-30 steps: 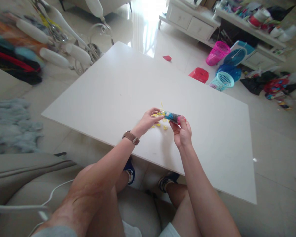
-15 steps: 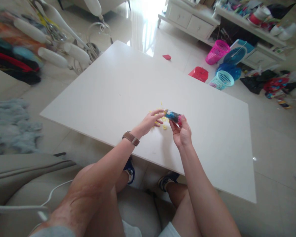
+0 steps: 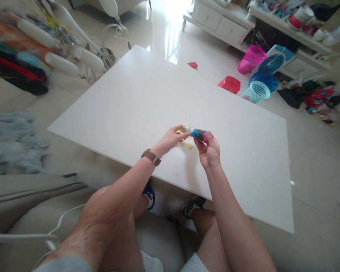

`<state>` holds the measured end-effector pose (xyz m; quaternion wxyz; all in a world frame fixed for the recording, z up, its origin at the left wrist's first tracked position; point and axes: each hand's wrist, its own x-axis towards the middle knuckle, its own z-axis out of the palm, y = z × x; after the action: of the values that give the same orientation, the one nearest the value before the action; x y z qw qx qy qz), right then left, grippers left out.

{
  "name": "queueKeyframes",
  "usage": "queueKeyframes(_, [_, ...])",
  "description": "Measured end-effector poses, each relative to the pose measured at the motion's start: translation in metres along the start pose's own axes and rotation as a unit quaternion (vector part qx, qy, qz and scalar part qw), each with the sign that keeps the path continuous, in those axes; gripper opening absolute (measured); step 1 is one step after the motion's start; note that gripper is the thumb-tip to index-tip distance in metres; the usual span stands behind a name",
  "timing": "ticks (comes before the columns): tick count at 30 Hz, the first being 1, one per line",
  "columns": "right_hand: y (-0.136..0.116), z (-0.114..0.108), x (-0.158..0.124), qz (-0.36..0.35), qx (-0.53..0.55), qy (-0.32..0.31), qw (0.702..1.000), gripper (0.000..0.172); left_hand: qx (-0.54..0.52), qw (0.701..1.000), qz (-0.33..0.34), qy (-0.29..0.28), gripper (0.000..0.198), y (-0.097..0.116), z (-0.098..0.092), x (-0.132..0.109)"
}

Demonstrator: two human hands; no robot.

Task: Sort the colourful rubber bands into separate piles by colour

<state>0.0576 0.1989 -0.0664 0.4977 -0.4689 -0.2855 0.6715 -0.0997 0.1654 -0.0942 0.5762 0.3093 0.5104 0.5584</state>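
Hands: your right hand (image 3: 209,153) pinches the pink end of a clear plastic tube (image 3: 197,133), blue-filled, long axis left to right just above the table. Your left hand (image 3: 171,138) pinches its other end. Yellow bits (image 3: 189,145) lie scattered beneath on the smooth white table (image 3: 124,98). Beyond, on the floor, stands a teal mesh basket (image 3: 256,91).
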Motion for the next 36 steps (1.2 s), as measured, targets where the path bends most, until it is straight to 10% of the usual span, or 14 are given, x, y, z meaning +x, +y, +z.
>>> queueKeyframes(14, [-0.0026, -0.0093, 0.0083, -0.060, -0.029, 0.058, 0.996, 0.053, -0.024, 0.996, -0.086, 0.017, 0.040, 0.0016, -0.0083, 0.0013])
queueKeyframes(26, [-0.0017, -0.0026, 0.0040, 0.016, -0.005, 0.026, 1.000, 0.037, 0.081, 0.994, 0.005, -0.075, 0.029, 0.0069, -0.0053, -0.0034])
queueKeyframes(36, [-0.0012, -0.0021, 0.0055, -0.019, -0.005, 0.041, 0.999, 0.049, -0.005, 0.999, -0.007, 0.042, 0.041, -0.0004, -0.0087, -0.0002])
